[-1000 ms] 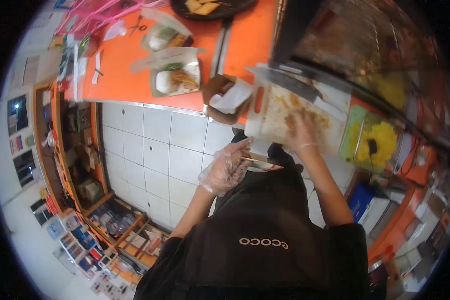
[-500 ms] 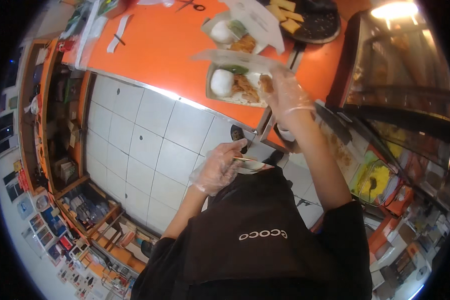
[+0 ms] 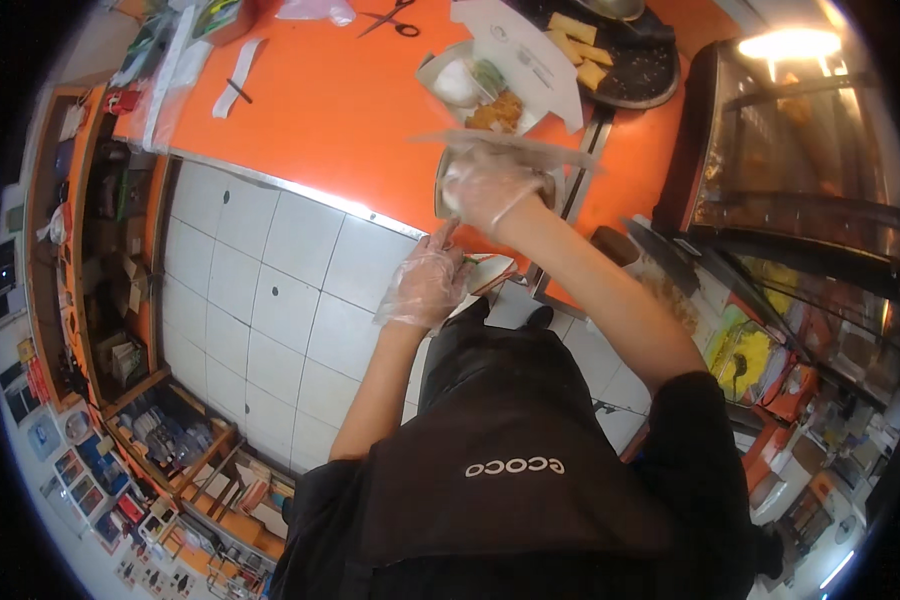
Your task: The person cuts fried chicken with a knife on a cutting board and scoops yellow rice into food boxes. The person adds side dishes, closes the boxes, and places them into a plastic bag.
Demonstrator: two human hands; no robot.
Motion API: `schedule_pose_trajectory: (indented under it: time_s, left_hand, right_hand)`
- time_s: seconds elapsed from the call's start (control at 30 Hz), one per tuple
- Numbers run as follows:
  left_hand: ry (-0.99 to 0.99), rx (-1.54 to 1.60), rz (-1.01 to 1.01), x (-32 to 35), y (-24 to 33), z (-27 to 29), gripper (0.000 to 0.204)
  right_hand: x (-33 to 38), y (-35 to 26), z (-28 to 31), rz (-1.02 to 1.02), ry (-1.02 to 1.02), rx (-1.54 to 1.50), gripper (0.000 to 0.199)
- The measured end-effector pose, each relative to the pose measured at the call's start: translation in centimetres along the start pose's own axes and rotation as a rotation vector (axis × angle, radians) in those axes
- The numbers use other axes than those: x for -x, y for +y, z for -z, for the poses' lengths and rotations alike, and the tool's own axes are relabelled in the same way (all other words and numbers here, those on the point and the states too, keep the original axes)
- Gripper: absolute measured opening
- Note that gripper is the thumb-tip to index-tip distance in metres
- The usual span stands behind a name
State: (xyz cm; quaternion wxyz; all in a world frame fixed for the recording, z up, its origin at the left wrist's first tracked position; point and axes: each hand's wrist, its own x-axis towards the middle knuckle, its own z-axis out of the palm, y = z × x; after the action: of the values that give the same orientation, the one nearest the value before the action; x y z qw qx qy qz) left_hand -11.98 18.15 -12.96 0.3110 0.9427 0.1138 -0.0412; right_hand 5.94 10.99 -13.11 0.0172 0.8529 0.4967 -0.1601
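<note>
Since the earlier frame, right hand (image 3: 490,188) has shifted onto the tray (image 3: 448,180) at the table (image 3: 320,110) near edge, gripping it steady; left hand (image 3: 428,280) hangs open below.

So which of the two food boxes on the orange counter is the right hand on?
The nearer food box, close to the counter's front edge: the gloved right hand covers it. The other food box lies farther back, open and untouched, showing rice and fried food.

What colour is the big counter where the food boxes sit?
Bright orange: the flat counter top, best seen in the head view, beneath the right hand on a food box.
</note>
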Motion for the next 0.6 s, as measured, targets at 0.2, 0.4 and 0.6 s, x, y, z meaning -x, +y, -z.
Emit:
schedule_pose_trajectory:
  time_s: [0.2,0.4,0.6]
  left_hand:
    - [-0.001,-0.051,0.064,0.3,-0.4,-0.3,0.021]
    - [-0.008,-0.047,0.017,0.1,1.2,-0.3,0.018]
    - [0.061,-0.004,-0.058,1.3,0.9,-1.1,0.020]
  right_hand:
    - [1.3,0.6,5.4,0.281,-0.160,0.110,0.023]
    - [6.6,5.8,5.0,0.217,0.181,-0.436,0.027]
    - [27.1,13.1,11.6,-0.053,0.604,-0.549,0.019]
